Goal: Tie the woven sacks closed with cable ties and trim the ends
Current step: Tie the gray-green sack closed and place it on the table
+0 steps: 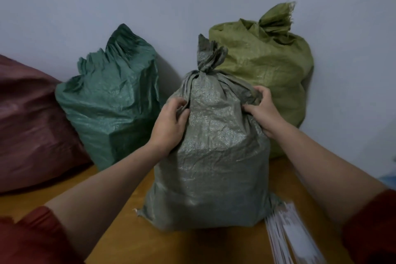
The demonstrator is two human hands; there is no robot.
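Note:
A grey-green woven sack (212, 156) stands upright in the middle of the wooden table (132, 242), its neck (206, 66) gathered tight with the top flaring above. My left hand (170, 123) grips a fold of fabric on the sack's left shoulder. My right hand (262, 107) grips a fold on its right shoulder. A pack of white cable ties (293, 238) lies on the table at the sack's right foot. The tie at the neck is too small to make out.
An olive-green sack (270, 64) with a bunched neck stands behind on the right against the wall. A dark green sack (113, 96) with an open, ungathered top stands behind on the left. A dark red sack (32, 122) lies at the far left.

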